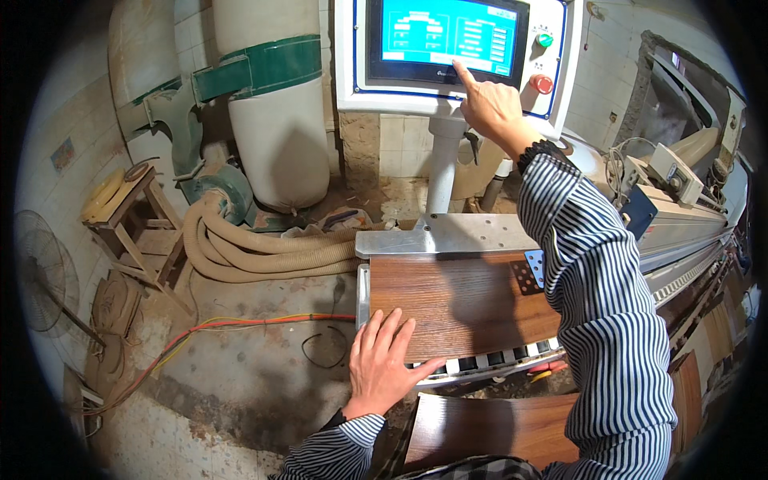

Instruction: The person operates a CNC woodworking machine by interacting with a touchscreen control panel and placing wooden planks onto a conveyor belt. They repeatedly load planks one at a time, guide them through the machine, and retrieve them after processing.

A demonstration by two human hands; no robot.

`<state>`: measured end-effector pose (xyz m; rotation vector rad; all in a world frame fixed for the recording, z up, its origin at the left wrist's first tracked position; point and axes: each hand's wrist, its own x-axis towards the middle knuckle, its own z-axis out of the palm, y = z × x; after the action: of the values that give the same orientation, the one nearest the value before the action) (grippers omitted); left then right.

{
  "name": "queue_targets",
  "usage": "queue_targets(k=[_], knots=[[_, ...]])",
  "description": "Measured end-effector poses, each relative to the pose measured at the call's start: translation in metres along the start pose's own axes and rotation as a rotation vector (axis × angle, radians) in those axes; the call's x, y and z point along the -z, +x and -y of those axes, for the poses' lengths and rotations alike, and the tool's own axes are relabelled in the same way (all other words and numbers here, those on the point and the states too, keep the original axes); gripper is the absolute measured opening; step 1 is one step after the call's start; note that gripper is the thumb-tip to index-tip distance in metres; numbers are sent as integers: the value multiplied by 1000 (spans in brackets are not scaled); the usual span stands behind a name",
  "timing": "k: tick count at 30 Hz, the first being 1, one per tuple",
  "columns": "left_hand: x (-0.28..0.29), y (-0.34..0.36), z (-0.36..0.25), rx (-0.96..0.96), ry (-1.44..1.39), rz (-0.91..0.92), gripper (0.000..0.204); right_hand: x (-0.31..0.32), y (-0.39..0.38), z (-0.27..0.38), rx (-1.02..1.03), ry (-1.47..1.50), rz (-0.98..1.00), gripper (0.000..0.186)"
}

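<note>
My left hand (386,364) lies flat on the near left corner of a brown wood-grain board (448,308), its fingers spread. The board rests on a metal machine bed with black rollers (496,358) along its near side. My right hand (496,108) is raised with the index finger stretched out to the lower edge of a blue touch screen (448,40); the other fingers are curled and nothing shows in them. The screen sits in a white control panel (346,88) with a green knob (545,40) and a red button (542,83) beside it.
A second wood-grain board (480,428) lies close in front of me. Thick ribbed hoses (264,256) run to a dust collector with white bags (280,152). At left stand a wooden stool (144,232) and a fan (44,272); a red cable (240,322) crosses the floor. Machinery (688,216) extends rightward.
</note>
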<state>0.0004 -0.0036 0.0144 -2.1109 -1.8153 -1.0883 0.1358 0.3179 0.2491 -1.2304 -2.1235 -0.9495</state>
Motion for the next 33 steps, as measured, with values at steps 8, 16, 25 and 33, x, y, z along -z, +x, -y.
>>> queue_targets(k=[8, 16, 25, 33], knots=[[-4, 1, -1, 7, -3, -4, 67, 63, -116, 21, 92, 312, 106, 81], [-9, -5, -1, 13, 1, 31, 71, 241, -511, -27, -608, 309, 335, 47], [11, -8, 8, 120, 21, 214, 69, 296, -703, 2, -1458, 1023, 239, 53], [19, -25, 27, 258, -83, 205, 46, 303, -741, 6, -1542, 958, 73, 23]])
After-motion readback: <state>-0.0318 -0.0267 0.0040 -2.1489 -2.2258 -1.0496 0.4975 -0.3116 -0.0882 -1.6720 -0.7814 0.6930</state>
